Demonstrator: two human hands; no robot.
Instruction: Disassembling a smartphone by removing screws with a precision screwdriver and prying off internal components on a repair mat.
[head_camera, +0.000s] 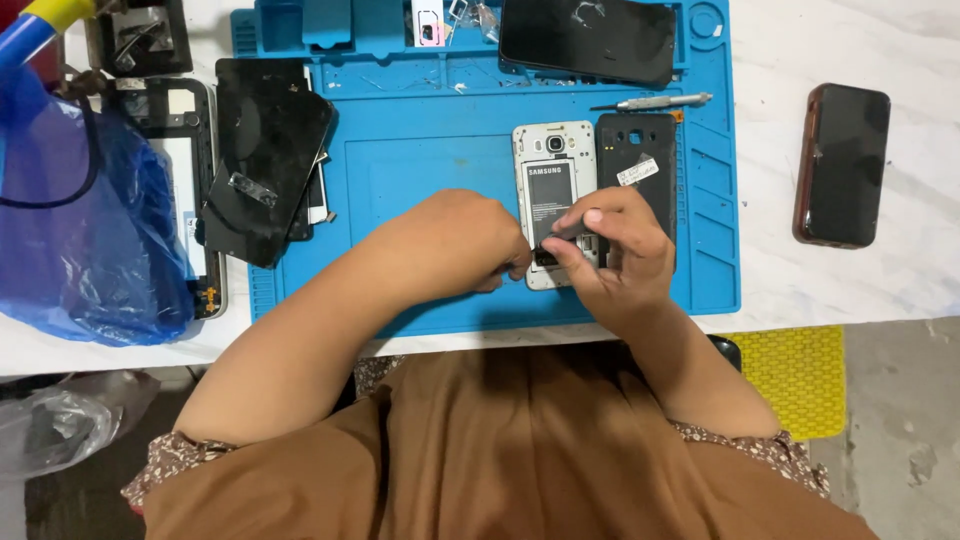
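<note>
A white phone with its back cover off (553, 178) lies face down on the blue work mat (430, 170), its dark battery showing. My left hand (462, 243) rests curled against the phone's lower left edge. My right hand (612, 252) pinches a small dark part at the phone's lower end, thumb and forefinger closed on it. The black back cover (638, 160) lies just right of the phone, partly under my right hand. What the left fingers hold is hidden.
A black phone (588, 38) lies at the mat's top, a thin screwdriver (662, 101) below it. Stacked dark screens (265, 155) and a bare phone frame (185, 150) sit left. A blue plastic bag (85, 230) is far left, a dark red-cased phone (842, 165) right.
</note>
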